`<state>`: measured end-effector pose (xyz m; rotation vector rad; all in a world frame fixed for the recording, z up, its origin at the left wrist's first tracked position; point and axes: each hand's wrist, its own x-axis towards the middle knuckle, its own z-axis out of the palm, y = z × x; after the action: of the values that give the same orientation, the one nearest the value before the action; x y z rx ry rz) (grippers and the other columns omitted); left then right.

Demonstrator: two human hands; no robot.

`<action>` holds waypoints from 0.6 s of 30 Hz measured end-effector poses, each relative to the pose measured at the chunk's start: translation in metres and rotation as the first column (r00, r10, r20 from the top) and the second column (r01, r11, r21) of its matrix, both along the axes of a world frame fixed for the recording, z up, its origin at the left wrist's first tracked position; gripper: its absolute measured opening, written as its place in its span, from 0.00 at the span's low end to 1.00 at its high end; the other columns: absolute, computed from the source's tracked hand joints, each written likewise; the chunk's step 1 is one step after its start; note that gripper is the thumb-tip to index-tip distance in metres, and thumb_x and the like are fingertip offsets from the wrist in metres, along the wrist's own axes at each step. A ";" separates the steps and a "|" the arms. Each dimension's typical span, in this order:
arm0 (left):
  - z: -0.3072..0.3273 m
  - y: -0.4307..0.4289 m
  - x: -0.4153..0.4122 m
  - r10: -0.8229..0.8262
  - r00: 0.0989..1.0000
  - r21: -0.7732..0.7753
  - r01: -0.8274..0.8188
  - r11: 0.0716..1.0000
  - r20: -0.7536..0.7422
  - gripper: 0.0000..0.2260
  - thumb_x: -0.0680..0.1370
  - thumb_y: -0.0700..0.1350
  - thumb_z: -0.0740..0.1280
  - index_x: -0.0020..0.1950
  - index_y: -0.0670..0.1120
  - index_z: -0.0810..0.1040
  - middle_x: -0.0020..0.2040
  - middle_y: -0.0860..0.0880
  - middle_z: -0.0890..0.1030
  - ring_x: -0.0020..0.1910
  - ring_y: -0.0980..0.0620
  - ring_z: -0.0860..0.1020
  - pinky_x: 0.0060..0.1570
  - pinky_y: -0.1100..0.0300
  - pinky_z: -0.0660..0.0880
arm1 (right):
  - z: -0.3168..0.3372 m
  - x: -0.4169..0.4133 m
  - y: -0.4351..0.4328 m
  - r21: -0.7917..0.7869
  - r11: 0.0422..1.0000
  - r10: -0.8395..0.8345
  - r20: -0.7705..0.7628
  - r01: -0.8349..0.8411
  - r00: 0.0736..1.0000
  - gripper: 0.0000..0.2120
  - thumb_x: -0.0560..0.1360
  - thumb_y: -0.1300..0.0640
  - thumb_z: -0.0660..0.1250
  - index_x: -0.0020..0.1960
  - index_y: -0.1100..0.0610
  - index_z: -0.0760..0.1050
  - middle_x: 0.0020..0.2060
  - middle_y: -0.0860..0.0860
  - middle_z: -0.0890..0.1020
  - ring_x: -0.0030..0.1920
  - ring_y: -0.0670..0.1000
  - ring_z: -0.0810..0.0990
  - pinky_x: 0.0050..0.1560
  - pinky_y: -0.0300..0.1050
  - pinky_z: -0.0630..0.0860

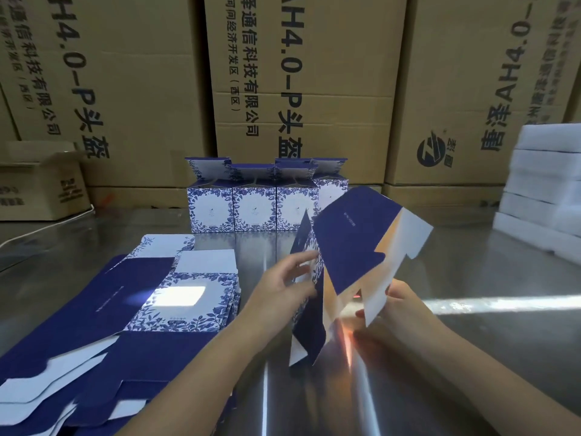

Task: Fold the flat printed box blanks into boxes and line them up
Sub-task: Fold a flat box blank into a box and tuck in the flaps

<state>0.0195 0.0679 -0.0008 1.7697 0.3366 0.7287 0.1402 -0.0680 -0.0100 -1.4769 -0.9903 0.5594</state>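
Box blanks (103,309) with a blue-and-white floral print, shown partway through the task. The largest group is a fanned stack of unfolded blanks lying on the steel worktop (471,325), in front of and to the left of the row of folded boxes (254,209). Judging by its bulk, most of the folding remains. The row holds four boxes standing side by side and touching, their top flaps upright and unclosed. The blank in hand (345,234) is held off the worktop, in front of and to the right of the row. It is opened partway into a tube, with its end flaps loose. The left-hand grip (283,281) pinches the floral side panel. The right-hand grip (399,297) clasps a white end flap at the lower edge. Probable step: squaring up a fifth box before it joins the row. Writing: the brown cartons (314,89) behind the row carry, turned sideways, "AH4.0-P头盔", "科技有限公司" and "经济开发区(西区)". The fine print on the box fronts is illegible.
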 end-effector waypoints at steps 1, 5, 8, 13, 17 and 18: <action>0.000 -0.002 0.000 -0.013 1.000 -0.001 0.013 1.000 -0.027 0.25 0.73 0.29 0.62 0.56 0.59 0.76 0.53 0.60 0.79 0.54 0.74 0.73 0.46 0.75 0.71 | -0.001 0.001 0.000 0.019 1.000 -0.020 0.036 0.019 0.999 0.20 0.77 0.72 0.58 0.35 0.53 0.79 0.31 0.47 0.81 0.34 0.47 0.79 0.40 0.43 0.74; 0.001 -0.016 0.001 -0.100 0.990 0.044 0.105 0.993 -0.102 0.27 0.73 0.30 0.61 0.67 0.55 0.72 0.64 0.57 0.75 0.60 0.68 0.72 0.64 0.62 0.69 | -0.002 0.001 0.002 0.093 0.995 0.022 0.066 -0.028 0.998 0.14 0.77 0.69 0.63 0.52 0.52 0.79 0.40 0.44 0.84 0.39 0.43 0.79 0.38 0.37 0.74; 0.003 -0.020 0.000 -0.133 0.989 0.035 0.135 0.990 -0.072 0.27 0.74 0.30 0.62 0.69 0.52 0.71 0.66 0.54 0.73 0.62 0.65 0.71 0.65 0.61 0.69 | -0.004 -0.001 0.002 0.127 0.989 0.073 0.041 -0.078 0.996 0.16 0.72 0.59 0.67 0.59 0.51 0.77 0.45 0.47 0.84 0.43 0.47 0.80 0.41 0.41 0.75; 0.006 -0.017 -0.003 -0.184 0.982 0.017 0.185 0.983 -0.038 0.27 0.70 0.43 0.71 0.67 0.57 0.70 0.63 0.62 0.74 0.60 0.68 0.72 0.62 0.60 0.72 | -0.006 0.003 0.003 0.104 0.993 0.045 0.075 -0.053 0.996 0.30 0.68 0.47 0.69 0.69 0.48 0.70 0.57 0.47 0.81 0.50 0.49 0.80 0.46 0.45 0.75; 0.006 -0.013 -0.003 -0.123 0.991 -0.002 0.123 0.992 -0.050 0.33 0.65 0.49 0.71 0.70 0.57 0.67 0.67 0.60 0.71 0.62 0.58 0.75 0.58 0.56 0.75 | -0.003 0.005 0.003 0.092 0.996 -0.005 0.067 -0.001 0.998 0.36 0.63 0.41 0.69 0.70 0.48 0.69 0.59 0.49 0.79 0.48 0.48 0.81 0.46 0.45 0.78; 0.006 -0.013 -0.003 -0.108 0.993 -0.006 0.108 0.994 -0.047 0.33 0.65 0.48 0.72 0.69 0.57 0.67 0.67 0.59 0.71 0.61 0.57 0.76 0.56 0.55 0.76 | -0.004 0.007 0.004 0.085 0.996 -0.035 0.083 0.028 0.996 0.37 0.64 0.42 0.69 0.71 0.50 0.68 0.61 0.51 0.78 0.49 0.46 0.81 0.46 0.44 0.79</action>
<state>0.0164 0.0551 0.0050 1.7895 0.2716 0.6099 0.1475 -0.0638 -0.0141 -1.4488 -1.0424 0.4302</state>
